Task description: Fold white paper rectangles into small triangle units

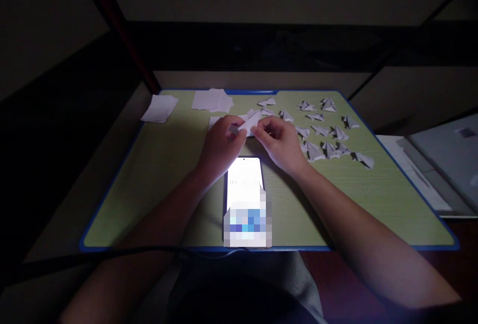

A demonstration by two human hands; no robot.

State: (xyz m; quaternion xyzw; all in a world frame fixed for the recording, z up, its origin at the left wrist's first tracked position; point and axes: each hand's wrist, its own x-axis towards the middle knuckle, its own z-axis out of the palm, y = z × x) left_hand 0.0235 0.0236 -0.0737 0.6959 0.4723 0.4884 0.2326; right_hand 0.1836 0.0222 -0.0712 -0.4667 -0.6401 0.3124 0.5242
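Both hands, left hand [220, 144] and right hand [278, 141], pinch the paper piece [249, 122]; crease firmly outward from each grip, edges aligned.

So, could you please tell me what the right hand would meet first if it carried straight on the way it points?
Probably the left hand: the right hand points leftward, and both already pinch the same folded paper between them.

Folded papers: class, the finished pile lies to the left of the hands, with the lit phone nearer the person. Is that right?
Not quite. The head view shows the folded papers to the right of the hands; flat sheets lie left. The phone is nearer the person.
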